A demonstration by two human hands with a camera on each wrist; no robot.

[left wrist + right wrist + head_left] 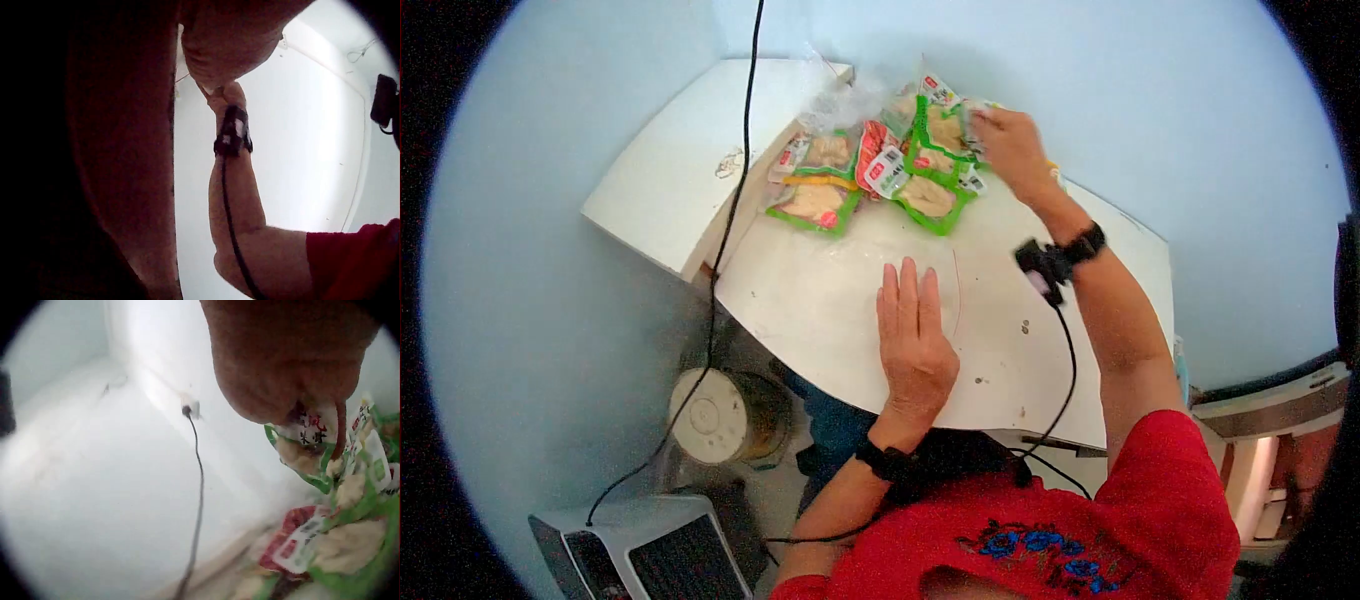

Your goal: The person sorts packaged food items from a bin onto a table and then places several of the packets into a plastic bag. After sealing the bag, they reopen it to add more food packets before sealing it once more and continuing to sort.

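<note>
My right hand (1012,152) is at the back of the white table, its fingers pinching a snack packet (300,453) that hangs below it in the right wrist view. This packet has a green edge, pale food showing through and dark and red printed characters. Beside it lie more green-edged packets (928,198) of pale food, overlapping in a heap. A red packet (872,150) sits among them, and to its left are further green-edged packets (812,203). Nearer the body, my left hand (915,345) rests on the tabletop with straight fingers, holding nothing.
Crumpled clear plastic (840,108) lies behind the packets. The white table (1010,290) meets a pale blue wall, with a raised white side surface (680,150) at left. A black cable (745,150) hangs across the view. A round stool (710,415) and a grey-black appliance (665,550) stand below.
</note>
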